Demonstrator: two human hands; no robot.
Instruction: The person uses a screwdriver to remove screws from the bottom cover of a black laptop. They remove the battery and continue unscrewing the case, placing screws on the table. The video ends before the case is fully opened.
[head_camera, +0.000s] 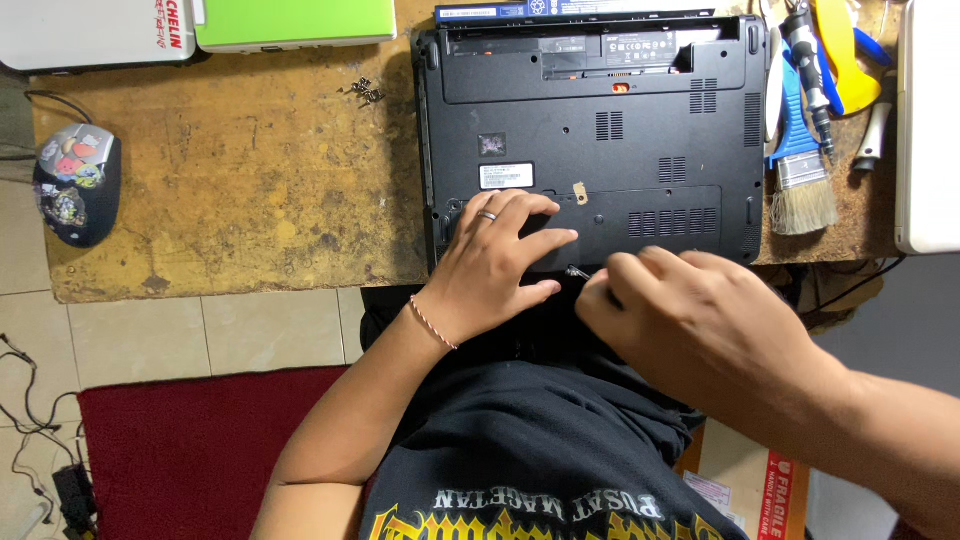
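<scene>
Black plastic laptop (600, 130) lies underside-up on the worn yellow-brown wooden table (240, 180), near edge at the person's lap. Left hand (490, 265) is pressed flat on the base panel, fingers spread, gripping nothing. Right hand (690, 320) pinches a small dark metal tool tip (577, 271) at the front edge; what it holds exactly, cannot tell. Judgement: keep the left hand bracing, pry shallow, and keep loose screws (365, 91) well apart.
</scene>
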